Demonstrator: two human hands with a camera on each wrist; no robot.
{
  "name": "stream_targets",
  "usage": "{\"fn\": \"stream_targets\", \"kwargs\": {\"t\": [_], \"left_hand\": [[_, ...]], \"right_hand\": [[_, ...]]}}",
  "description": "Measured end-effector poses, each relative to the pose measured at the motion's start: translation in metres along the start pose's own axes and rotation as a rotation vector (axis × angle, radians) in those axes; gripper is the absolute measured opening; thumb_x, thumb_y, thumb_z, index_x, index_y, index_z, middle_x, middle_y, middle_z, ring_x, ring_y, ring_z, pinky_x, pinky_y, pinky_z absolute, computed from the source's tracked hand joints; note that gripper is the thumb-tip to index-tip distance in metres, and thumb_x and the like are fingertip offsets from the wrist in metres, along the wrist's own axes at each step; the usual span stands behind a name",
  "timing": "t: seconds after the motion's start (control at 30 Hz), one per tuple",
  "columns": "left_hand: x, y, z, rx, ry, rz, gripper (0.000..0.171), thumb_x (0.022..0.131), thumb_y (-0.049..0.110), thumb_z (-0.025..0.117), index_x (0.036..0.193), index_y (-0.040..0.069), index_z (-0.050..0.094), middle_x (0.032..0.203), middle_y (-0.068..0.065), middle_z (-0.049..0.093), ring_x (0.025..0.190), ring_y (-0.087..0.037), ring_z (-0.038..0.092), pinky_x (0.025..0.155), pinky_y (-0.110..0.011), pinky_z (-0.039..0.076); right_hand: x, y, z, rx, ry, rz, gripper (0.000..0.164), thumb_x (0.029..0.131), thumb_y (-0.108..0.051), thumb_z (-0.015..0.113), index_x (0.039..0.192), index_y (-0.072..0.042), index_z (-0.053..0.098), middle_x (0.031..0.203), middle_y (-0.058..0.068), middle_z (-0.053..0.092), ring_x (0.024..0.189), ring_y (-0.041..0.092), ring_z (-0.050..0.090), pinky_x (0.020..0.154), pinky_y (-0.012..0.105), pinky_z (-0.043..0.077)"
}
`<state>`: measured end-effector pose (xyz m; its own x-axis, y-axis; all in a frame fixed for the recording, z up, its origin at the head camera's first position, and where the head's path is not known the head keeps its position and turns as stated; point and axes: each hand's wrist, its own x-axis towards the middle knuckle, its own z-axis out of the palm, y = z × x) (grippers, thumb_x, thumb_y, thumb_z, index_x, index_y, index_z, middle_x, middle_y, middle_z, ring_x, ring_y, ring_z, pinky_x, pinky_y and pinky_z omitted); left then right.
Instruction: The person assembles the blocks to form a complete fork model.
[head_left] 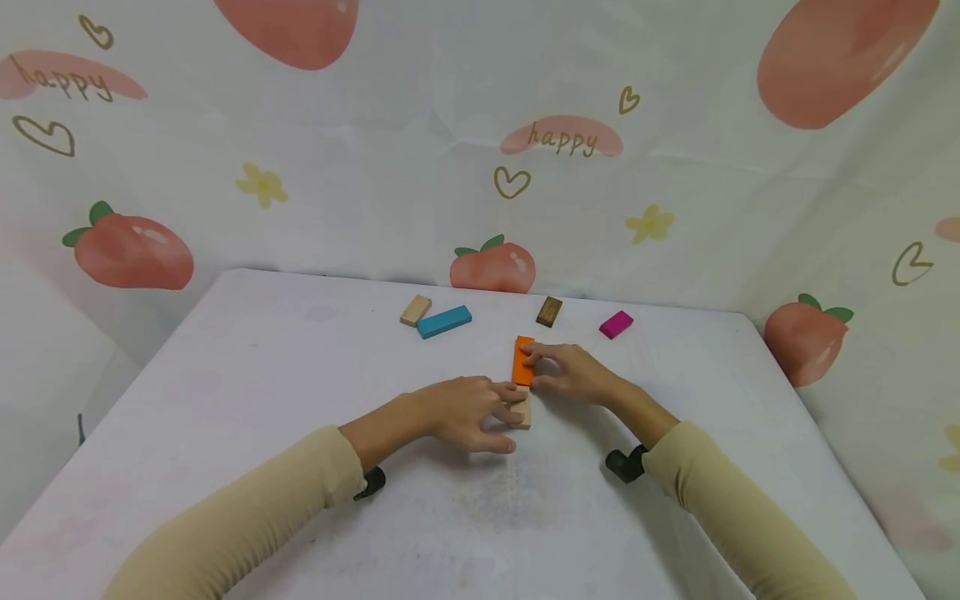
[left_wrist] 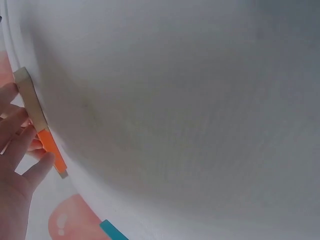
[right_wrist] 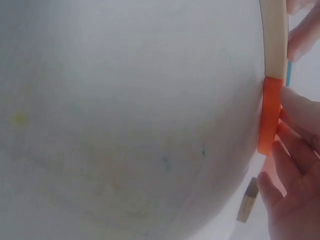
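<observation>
Orange block [head_left: 521, 373], in the head view, lies end to end with the plain block [head_left: 525, 407]: left hand [head_left: 468, 414] rests on the plain one, fingers spread; right hand [head_left: 573, 372] touches the orange (pinching or not, I cannot tell). Left wrist: ends meet, so press lightly. Right wrist: keep sides flush.

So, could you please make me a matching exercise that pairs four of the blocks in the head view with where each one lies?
1. Orange block
2. Blue block
3. Dark brown block
4. Pink block

A. Farthest right of the blocks
B. Touched by the right hand, end to end with a pale block
C. Between the blue and pink blocks, touching no other block
D. Beside the leftmost pale block

Pairs: 1-B, 2-D, 3-C, 4-A
</observation>
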<state>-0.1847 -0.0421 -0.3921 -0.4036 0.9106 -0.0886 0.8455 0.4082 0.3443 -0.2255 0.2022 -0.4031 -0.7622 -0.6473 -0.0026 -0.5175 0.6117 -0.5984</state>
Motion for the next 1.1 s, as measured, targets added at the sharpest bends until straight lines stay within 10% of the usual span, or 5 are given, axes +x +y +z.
{"fn": "stream_targets", "kwargs": {"t": [1.1], "left_hand": [[-0.0027,0.0028,0.0073,0.003,0.033,0.035,0.049,0.098,0.047,0.052,0.136,0.018,0.063,0.150,-0.005,0.048,0.141,-0.018,0.042,0.112,-0.041,0.038]], "right_hand": [[-0.0053,-0.0064,0.0028,0.010,-0.012,-0.014,0.052,0.091,-0.010,0.072,0.139,0.000,0.056,0.115,0.007,0.072,0.131,0.037,0.051,0.110,0.057,0.035]]}}
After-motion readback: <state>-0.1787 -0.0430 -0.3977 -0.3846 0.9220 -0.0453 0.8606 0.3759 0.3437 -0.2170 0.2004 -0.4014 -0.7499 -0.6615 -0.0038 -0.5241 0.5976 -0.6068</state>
